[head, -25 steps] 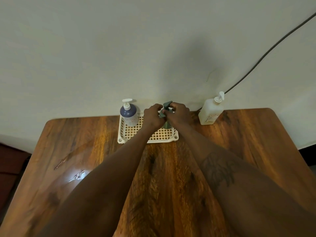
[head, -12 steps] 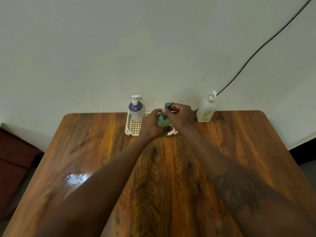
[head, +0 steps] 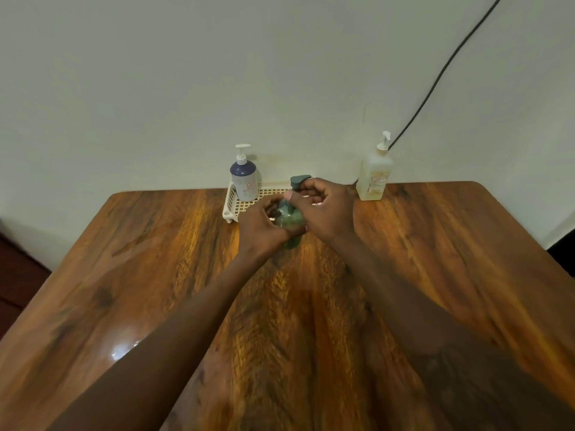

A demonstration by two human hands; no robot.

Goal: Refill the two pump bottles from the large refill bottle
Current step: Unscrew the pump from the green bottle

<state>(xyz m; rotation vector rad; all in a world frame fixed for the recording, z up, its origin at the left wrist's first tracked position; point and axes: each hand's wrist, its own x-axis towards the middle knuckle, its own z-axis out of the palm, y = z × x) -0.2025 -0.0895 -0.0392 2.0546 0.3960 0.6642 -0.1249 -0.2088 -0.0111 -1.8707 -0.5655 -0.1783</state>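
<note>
Opening the first pump bottle. The left hand (head: 263, 227) wraps its fingers (head: 270, 204) around the body of the green bottle (head: 290, 219), which is held upright just in front of the white basket (head: 231, 204), at or just above the wooden bench (head: 466, 244); whether its base touches the wood cannot be told. The right hand (head: 325, 209) has its fingers closed on the grey pump head (head: 299, 181) at the neck, a grip that suggests unscrewing. The blue-topped bottle (head: 244, 175) stands in the left end of the basket, untouched. The large refill bottle (head: 375, 172) stands well to the right against the wall, its own pump on, with a dark cable (head: 435, 82) running up behind it. The next move probably calls for turning the pump collar free while the left hand keeps the body from rotating, then lifting the pump tube straight out. The collar and thread are hidden by the right hand; the liquid level in any bottle is hard to make out.
</note>
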